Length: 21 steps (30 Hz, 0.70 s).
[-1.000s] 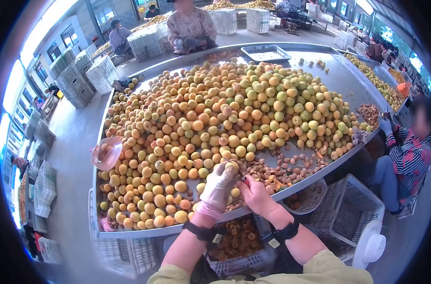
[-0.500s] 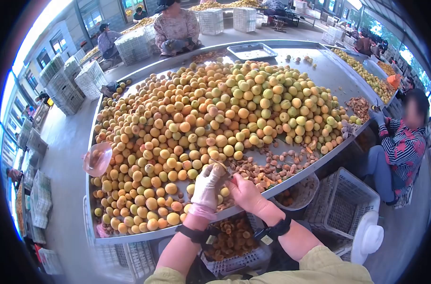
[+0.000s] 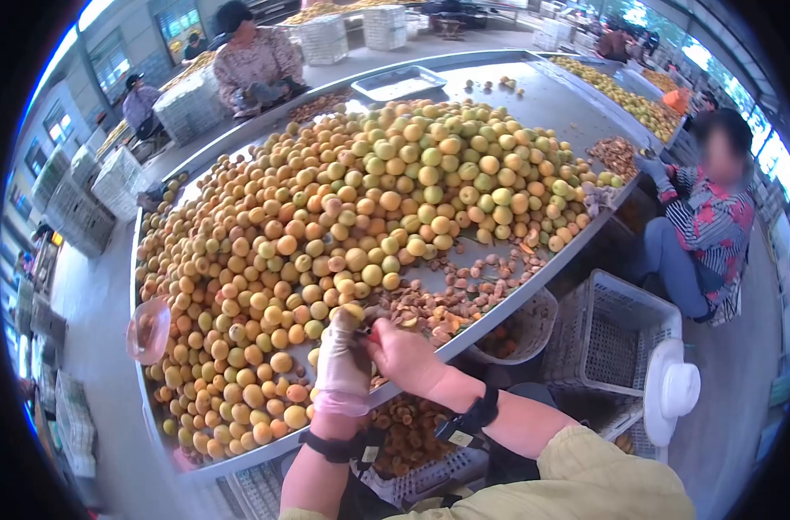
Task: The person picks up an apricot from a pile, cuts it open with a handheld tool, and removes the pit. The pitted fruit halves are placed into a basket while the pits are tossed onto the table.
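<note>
My left hand [image 3: 341,364], in a pale, stained glove, is closed around a yellow apricot [image 3: 352,311] just above the table's near edge. Close beside it, my bare right hand [image 3: 408,357] is closed on a small tool [image 3: 373,335]; a bit of red shows, while its working end is hidden between the hands. A large heap of yellow-orange apricots [image 3: 326,234] covers much of the metal table [image 3: 551,95]. Brown pits and torn fruit pieces [image 3: 451,299] lie just beyond my right hand. Below the edge, a crate [image 3: 430,481] contains opened apricot pieces [image 3: 410,433].
A pink plastic scoop-like container [image 3: 148,331] sits at the left rim. To the right are a round basket [image 3: 534,321], a grey crate [image 3: 616,338] and a white hat [image 3: 672,390]. One co-worker [image 3: 707,217] sits at the right, another [image 3: 254,65] at the far side.
The view has turned, so the table appears shifted left. Both hands stay close together near the edge, and the left still grips an apricot. The far co-worker's head is lowered.
</note>
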{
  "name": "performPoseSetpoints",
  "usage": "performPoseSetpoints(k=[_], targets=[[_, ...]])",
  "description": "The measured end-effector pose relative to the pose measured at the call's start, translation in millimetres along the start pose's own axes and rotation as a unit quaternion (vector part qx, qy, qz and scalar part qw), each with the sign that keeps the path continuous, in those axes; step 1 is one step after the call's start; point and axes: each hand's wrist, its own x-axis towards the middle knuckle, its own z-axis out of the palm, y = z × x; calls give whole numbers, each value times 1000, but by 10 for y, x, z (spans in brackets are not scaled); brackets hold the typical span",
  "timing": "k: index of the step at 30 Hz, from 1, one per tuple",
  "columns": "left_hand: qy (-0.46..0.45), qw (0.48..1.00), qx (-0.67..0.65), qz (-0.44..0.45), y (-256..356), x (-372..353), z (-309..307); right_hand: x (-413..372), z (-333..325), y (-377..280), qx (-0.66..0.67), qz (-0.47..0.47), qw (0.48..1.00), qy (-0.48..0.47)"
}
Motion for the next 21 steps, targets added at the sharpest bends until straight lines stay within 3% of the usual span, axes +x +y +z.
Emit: performPoseSetpoints(k=[4, 8, 10, 11, 12, 14, 15, 16, 21], targets=[[23, 999, -41, -24, -31, 14, -95, 11, 88, 43, -1, 12, 1000, 2], [6, 1000, 7, -25, 51, 170, -425, -41, 82, 62, 89, 7, 996, -29], [89, 993, -69, 27, 218, 150, -216, -119, 21, 38, 150, 17, 988, -42], [51, 995, -87, 5, 314, 68, -129, -147, -10, 47, 213, 10, 974, -74], [64, 996, -25, 49, 343, 76, -155, -168, -38, 90, 211, 16, 975, -64], [-6, 998, -24, 61, 328, 212, -500, -213, -94, 176, 169, 1, 984, -50], [-122, 990, -12, 65, 276, 164, -435, -239, -198, 180, 170, 3, 985, -35], [74, 992, -98, 25, 243, 149, -316, -249, -254, 225, 166, 11, 986, -27], [-18, 993, 106, 56, 74, 1, -121, -252, -366, 448, 310, 56, 947, 66]])
